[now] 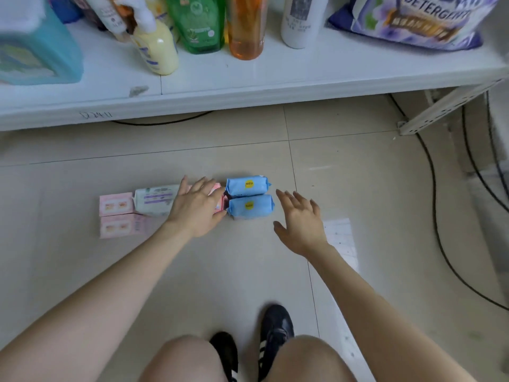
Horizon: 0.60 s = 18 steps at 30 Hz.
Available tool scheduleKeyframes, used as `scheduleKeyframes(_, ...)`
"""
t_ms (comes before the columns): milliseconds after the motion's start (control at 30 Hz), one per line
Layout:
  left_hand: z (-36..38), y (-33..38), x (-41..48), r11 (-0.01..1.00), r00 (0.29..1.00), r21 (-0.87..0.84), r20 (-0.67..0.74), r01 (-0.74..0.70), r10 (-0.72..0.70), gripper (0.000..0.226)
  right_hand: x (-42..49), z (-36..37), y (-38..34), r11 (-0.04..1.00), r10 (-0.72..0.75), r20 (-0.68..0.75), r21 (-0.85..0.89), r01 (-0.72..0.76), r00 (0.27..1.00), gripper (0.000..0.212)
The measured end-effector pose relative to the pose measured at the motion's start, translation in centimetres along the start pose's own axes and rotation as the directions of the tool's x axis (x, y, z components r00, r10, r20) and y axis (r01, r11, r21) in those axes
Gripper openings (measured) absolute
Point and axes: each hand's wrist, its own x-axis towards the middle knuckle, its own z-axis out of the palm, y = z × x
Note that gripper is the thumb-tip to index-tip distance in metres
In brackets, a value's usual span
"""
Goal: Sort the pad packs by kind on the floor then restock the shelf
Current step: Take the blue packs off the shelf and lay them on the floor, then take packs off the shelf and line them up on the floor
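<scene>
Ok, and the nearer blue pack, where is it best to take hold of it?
Probably its right end, coming from the right. The nearer blue pack lies flat, lengthwise left to right. The other blue pack lies against its far side, and the left hand on a pink pack crowds its left end. The right end is free, near the open right hand.

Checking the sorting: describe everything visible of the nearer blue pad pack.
The nearer blue pad pack is a soft, plastic-wrapped pillow shape with a round yellow sticker on top. It lies on the tiled floor, side by side against the farther blue pack. The left hand covers a pink pack by its left end; the right hand hovers near its right end, apart.
</scene>
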Motion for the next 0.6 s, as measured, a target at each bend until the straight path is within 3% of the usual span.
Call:
scheduleKeyframes(200, -7.5, 1.3, -7.9, 0.997, 0.995, 0.074, 0.091, 0.037, -0.044, 0.059, -6.2, -7.9, -3.5, 0.987, -0.021, 0.074, -0.155, 0.033, 0.997, 0.071)
scheduleKeyframes(367, -15.5, 2.4, -15.0, 0.993, 0.987, 0.080, 0.123, 0.089, -0.099, 0.061, -11.8, -15.7, -6.5, 0.983, -0.014, 0.092, -0.183, 0.031, 0.996, 0.071)
scheduleKeyframes(600, -27.1, 2.6, -23.3, 0.989, 0.991, 0.078, 0.050, 0.123, -0.127, 0.058, -18.3, -27.4, -12.0, 0.977, -0.073, -0.014, -0.200, 0.069, 0.997, 0.070)
